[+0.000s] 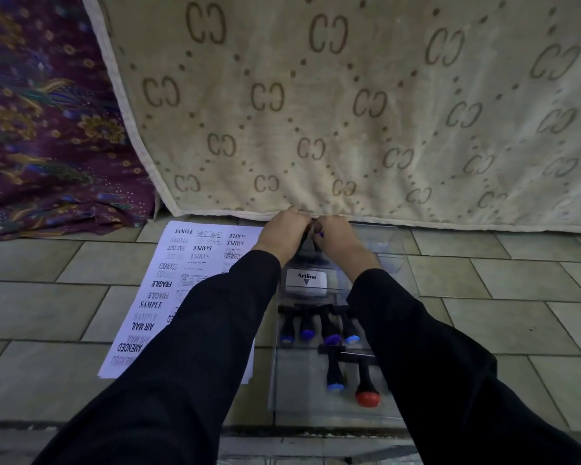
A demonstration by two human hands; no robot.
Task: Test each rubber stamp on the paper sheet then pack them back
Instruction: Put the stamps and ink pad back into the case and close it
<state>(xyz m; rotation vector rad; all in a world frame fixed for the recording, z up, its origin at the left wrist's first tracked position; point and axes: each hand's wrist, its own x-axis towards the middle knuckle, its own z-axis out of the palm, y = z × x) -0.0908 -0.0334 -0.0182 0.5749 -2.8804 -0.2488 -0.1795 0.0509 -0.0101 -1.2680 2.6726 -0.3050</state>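
A white paper sheet (182, 283) covered with black stamp prints lies on the tiled floor at the left. A clear plastic box (282, 397) beside it holds several black-handled rubber stamps with blue caps (329, 325), one with a red cap (367, 394), and a white Artline ink pad (306, 281). At the box's far end, my left hand (284, 234) and my right hand (336, 241) meet around a dark stamp (311, 238) with a purple cap. Both hands grip it; most of it is hidden between them.
A beige patterned blanket (349, 112) hangs just beyond my hands, its hem touching the floor. Purple floral fabric (47, 129) lies at the far left. Grey floor tiles (500, 313) extend to the right. A clear box part (388, 253) sits right of my right hand.
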